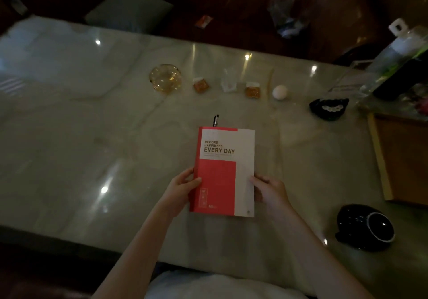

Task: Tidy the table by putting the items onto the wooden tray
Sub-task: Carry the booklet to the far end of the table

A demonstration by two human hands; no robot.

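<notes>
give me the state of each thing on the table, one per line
notebook: closed, gripped at both side edges
left hand: gripping notebook's spine edge
right hand: gripping notebook's right edge
pen: partly hidden behind notebook
small glass: upright
egg: loose on table
wooden tray: nothing visible on it

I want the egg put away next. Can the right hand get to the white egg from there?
Probably not yet: the right hand is gripping the notebook along with the left hand. Once it lets go, bare table lies between it and the egg.
</notes>
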